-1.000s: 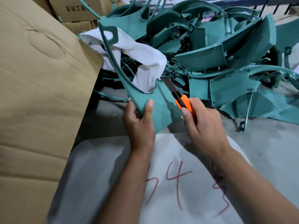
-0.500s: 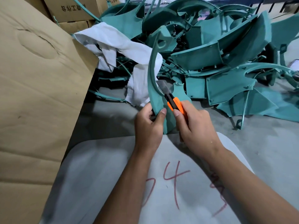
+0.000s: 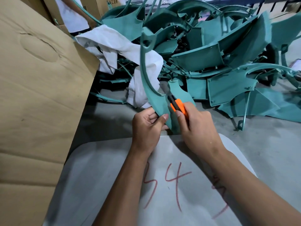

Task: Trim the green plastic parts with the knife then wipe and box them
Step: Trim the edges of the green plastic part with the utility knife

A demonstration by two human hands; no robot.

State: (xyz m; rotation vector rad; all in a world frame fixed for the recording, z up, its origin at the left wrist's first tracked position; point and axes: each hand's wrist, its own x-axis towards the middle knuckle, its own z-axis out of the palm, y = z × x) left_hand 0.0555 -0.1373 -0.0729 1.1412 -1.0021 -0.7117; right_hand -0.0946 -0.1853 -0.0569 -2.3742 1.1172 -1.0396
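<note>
I observe my left hand (image 3: 147,126) pinching the curved green part (image 3: 156,101) upright above the surface's (image 3: 104,168) far edge, my right hand (image 3: 197,126) gripping the orange knife (image 3: 176,106) against it.

Teal part (image 3: 160,104), orange knife (image 3: 178,107), white cloth (image 3: 114,46), brown cardboard (image 3: 37,95)

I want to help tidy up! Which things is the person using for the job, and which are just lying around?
In use:
left hand gripping the green part
right hand gripping the orange knife
white cloth, for wiping
cardboard box, for boxing

Lying about:
pile of green parts
grey board with red writing
</note>
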